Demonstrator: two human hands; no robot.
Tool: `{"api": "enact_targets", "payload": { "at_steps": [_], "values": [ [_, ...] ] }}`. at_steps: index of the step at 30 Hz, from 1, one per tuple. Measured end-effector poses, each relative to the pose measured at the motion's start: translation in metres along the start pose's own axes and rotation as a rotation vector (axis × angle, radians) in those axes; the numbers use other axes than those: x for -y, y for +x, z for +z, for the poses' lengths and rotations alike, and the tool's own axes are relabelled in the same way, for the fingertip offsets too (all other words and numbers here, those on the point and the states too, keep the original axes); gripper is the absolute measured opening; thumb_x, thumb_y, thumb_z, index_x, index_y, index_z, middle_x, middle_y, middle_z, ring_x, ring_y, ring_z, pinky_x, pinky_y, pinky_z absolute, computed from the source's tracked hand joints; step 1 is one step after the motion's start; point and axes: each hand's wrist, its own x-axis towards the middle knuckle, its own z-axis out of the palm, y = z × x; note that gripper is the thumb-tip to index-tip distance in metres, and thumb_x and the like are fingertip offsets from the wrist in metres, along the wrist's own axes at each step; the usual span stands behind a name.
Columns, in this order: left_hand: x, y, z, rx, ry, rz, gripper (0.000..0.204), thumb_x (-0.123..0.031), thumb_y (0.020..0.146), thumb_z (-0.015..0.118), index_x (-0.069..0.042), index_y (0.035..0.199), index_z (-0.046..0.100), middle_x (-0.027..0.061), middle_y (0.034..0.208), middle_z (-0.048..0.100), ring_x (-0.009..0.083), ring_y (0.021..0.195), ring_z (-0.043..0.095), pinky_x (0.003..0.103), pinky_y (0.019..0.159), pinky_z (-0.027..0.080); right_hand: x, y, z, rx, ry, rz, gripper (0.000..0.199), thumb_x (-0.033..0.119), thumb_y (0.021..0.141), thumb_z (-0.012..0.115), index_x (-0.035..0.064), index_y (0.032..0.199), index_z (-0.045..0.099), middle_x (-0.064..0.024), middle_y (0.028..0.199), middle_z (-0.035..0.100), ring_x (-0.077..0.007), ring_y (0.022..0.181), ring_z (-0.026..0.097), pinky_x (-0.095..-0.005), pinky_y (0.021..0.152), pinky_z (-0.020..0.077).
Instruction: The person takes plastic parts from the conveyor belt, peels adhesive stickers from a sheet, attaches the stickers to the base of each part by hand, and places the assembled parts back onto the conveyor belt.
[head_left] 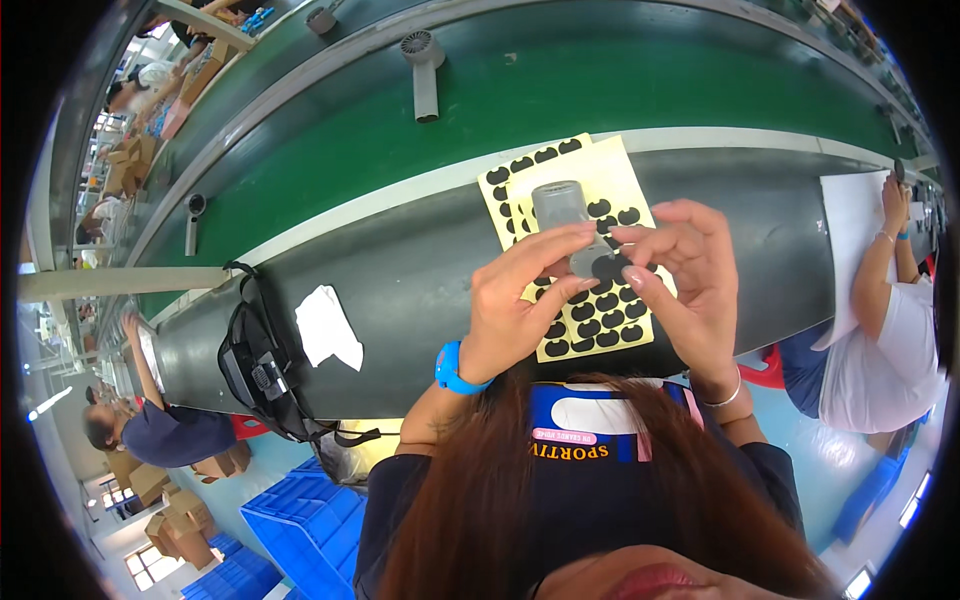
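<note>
My left hand [520,290], with a blue band at the wrist, grips a grey handheld fan [558,204] between thumb and fingers. The fan's handle points away from me and its round head [588,260] is toward me. My right hand [690,275] has thumb and fingertips curled at a black rounded sticker [609,268], which overlaps the edge of the fan's head. Whether the sticker is stuck down there cannot be made out. Beneath both hands lie yellow backing sheets [628,175] with rows of black stickers.
A white cloth or paper [328,328] and a black bag [262,370] lie on the dark worktop [420,270] to the left. Beyond runs a green conveyor belt [600,80] carrying another grey fan [424,80]. Co-workers [890,330] sit at both sides. Blue crates [310,520] stand lower left.
</note>
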Motion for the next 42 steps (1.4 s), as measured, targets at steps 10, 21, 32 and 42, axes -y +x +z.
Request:
{"api": "enact_targets", "payload": {
  "at_steps": [10,21,32,42],
  "values": [
    [0.0032,-0.001,0.0005,0.075,-0.243,-0.114,0.042,0.014,0.076,0.066,0.005,0.116,0.059,0.0217,0.126,0.055,0.0216,0.099,0.064,0.028,0.076,0.058,0.0003,0.0029,0.002,0.027,0.019,0.115,0.046,-0.01,0.082,0.059,0.0013,0.121,0.037,-0.0065,0.085,0.058,-0.0188,0.104,0.061,-0.0302,0.089,0.0497],
    [0.0003,0.0018,-0.0008,0.147,-0.385,-0.223,0.045,0.014,0.078,0.064,0.005,0.121,0.057,0.0224,0.13,0.051,0.0215,0.097,0.064,0.029,0.078,0.058,0.0058,0.004,-0.0012,0.003,-0.015,0.15,0.047,-0.01,0.081,0.06,0.0013,0.119,0.036,-0.0073,0.082,0.059,-0.0201,0.103,0.062,-0.0318,0.089,0.0515],
    [-0.0015,0.0014,0.0002,0.15,-0.383,-0.242,0.04,0.012,0.08,0.063,0.005,0.119,0.058,0.0224,0.129,0.052,0.0276,0.108,0.06,0.036,0.089,0.056,0.008,0.0028,-0.0009,-0.015,-0.047,0.153,0.048,-0.011,0.08,0.06,0.0013,0.118,0.033,-0.008,0.081,0.061,-0.0211,0.102,0.063,-0.0326,0.088,0.0525],
    [0.0001,0.002,0.0001,0.136,-0.402,-0.23,0.036,0.009,0.083,0.062,0.006,0.119,0.059,0.0227,0.129,0.052,0.0288,0.11,0.059,0.037,0.089,0.056,0.0083,0.0029,-0.0017,0.014,-0.066,0.162,0.054,-0.01,0.08,0.062,0.0029,0.122,0.032,-0.0081,0.084,0.059,-0.0207,0.105,0.061,-0.028,0.086,0.0514]
  ]
}}
